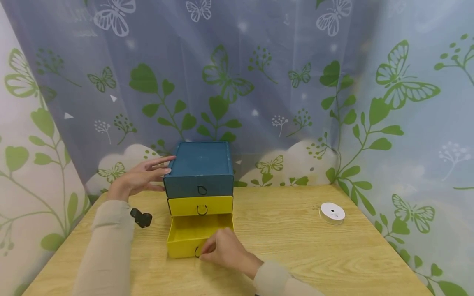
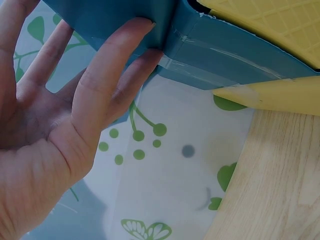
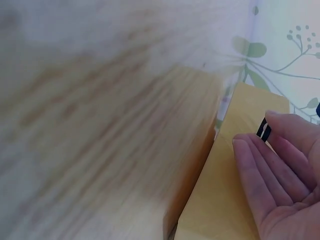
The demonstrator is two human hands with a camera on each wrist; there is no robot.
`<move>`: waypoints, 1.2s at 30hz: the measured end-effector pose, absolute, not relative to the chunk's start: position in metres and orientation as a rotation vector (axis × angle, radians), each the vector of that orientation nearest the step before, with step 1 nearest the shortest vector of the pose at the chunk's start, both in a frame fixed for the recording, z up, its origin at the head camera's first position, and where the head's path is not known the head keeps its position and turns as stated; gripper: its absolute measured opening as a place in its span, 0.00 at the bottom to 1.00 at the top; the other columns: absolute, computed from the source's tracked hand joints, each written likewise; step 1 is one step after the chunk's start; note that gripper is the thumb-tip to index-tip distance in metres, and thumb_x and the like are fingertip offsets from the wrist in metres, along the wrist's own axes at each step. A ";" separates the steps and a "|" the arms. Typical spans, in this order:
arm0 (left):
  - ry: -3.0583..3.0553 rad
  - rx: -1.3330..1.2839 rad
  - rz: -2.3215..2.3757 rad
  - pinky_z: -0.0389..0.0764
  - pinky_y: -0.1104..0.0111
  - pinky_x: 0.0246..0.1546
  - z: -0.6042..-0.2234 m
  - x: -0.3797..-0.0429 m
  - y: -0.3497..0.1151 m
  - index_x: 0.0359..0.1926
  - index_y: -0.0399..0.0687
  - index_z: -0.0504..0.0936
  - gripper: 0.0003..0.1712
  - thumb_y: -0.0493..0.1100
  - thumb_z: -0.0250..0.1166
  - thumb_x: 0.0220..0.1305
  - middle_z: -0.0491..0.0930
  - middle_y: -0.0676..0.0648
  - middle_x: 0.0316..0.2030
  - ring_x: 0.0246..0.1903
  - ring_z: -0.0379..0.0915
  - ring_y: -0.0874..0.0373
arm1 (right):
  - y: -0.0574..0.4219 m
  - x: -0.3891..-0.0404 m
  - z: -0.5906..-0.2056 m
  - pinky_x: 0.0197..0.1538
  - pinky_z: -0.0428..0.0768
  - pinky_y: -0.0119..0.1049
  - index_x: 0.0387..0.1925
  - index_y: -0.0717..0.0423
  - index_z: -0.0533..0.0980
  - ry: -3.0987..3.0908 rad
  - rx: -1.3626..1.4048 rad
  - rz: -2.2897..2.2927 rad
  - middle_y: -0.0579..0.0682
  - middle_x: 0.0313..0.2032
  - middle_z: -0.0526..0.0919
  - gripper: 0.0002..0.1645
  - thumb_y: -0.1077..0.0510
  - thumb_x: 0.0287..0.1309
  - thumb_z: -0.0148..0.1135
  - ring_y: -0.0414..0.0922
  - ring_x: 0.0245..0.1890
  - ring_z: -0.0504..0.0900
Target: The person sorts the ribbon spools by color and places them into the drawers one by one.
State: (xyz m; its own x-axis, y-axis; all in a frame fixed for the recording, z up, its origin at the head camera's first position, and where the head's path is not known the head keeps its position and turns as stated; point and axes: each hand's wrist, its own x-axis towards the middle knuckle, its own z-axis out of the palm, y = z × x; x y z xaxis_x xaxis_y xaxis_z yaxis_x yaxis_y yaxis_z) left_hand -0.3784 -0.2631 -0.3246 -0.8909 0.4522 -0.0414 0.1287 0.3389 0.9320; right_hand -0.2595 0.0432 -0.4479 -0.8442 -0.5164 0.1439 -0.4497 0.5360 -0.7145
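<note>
A small drawer box with a blue top (image 1: 201, 158) stands on the table, its lowest yellow drawer (image 1: 177, 249) pulled out and its inside bare. The middle yellow drawer (image 1: 181, 206) sticks out slightly, with a black loop on its front. My left hand (image 1: 142, 177) rests its extended fingers against the left side of the blue part; in the left wrist view, its fingertips (image 2: 145, 25) touch the blue wall. With thumb and fingers, my right hand (image 1: 226, 248) pinches the black loop pull (image 3: 261, 127) on the lowest drawer's front.
A white spool of ribbon (image 1: 332, 213) lies on the wooden table (image 1: 289, 238) to the right. Behind the box hangs a curtain (image 1: 270, 123) printed with leaves and butterflies, and it also covers both sides. A black device (image 1: 141, 218) sits at my left wrist.
</note>
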 end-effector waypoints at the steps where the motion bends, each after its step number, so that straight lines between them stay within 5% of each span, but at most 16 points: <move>1: 2.315 0.522 1.568 0.75 0.39 0.67 -0.325 -0.379 -0.263 0.83 0.61 0.51 0.42 0.53 0.60 0.77 0.37 0.38 0.83 0.79 0.40 0.25 | 0.044 -0.258 -0.447 0.31 0.81 0.19 0.27 0.51 0.91 2.674 -0.844 -1.212 0.42 0.28 0.92 0.03 0.60 0.53 0.79 0.25 0.23 0.81; 36: 2.312 0.498 1.572 0.76 0.40 0.67 -0.325 -0.378 -0.263 0.83 0.62 0.51 0.42 0.54 0.60 0.77 0.38 0.37 0.83 0.78 0.42 0.25 | 0.042 -0.227 -0.452 0.30 0.79 0.16 0.30 0.48 0.92 2.628 -0.932 -1.133 0.39 0.28 0.92 0.03 0.61 0.56 0.77 0.20 0.24 0.80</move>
